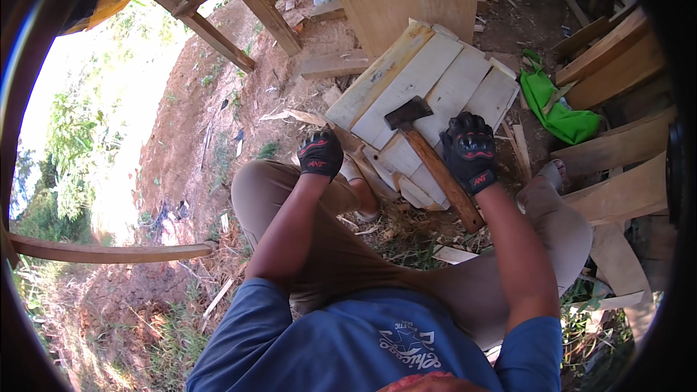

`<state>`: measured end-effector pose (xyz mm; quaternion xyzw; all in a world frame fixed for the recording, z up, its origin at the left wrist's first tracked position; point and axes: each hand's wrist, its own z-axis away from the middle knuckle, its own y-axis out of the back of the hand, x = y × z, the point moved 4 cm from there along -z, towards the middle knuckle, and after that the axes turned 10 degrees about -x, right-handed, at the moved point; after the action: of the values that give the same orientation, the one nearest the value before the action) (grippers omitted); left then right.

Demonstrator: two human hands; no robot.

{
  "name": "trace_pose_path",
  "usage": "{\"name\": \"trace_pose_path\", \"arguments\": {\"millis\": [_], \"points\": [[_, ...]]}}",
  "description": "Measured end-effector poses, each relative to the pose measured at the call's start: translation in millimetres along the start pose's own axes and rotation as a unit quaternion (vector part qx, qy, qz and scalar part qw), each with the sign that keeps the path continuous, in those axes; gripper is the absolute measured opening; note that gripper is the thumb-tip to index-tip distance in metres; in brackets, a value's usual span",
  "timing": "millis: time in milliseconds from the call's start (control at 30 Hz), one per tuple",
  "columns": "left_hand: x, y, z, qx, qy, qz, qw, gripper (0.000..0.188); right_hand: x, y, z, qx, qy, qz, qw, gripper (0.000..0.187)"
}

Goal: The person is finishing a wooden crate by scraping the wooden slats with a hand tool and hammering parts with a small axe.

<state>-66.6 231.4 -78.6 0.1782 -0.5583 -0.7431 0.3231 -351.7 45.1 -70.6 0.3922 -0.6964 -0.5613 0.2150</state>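
Both my hands wear black gloves with red trim. My left hand is closed above my left knee, by the left edge of a pale slatted wooden panel. A rough wood strip shows just beyond its knuckles; whether the fingers grip it is hidden. My right hand is over the panel's right part with its fingers curled; whatever lies under them is hidden. Just left of it, a hammer-like tool lies across the panel, its dark metal head away from me and its wooden handle toward me. Neither hand is around that handle.
A wide wooden board stands beyond the panel. To the right are a green bag and stacked planks. A wooden frame rises at the far left, and a rail crosses the left side. Wood scraps litter the dirt.
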Motion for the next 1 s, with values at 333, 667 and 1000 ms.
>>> {"name": "trace_pose_path", "arguments": {"millis": [333,667,1000], "points": [[-50,15,-55,0.133,0.01,-0.051,0.99,0.037,-3,-5,-3,-0.038,-0.009,-0.005,0.999,0.028],[31,2,-21,0.192,-0.081,-0.141,0.968,0.02,4,-1,0,-0.014,-0.005,-0.014,1.0,0.027],[87,-14,37,0.098,-0.146,-0.106,0.979,0.025,3,2,2,-0.016,-0.003,-0.016,1.0,0.026]]}}
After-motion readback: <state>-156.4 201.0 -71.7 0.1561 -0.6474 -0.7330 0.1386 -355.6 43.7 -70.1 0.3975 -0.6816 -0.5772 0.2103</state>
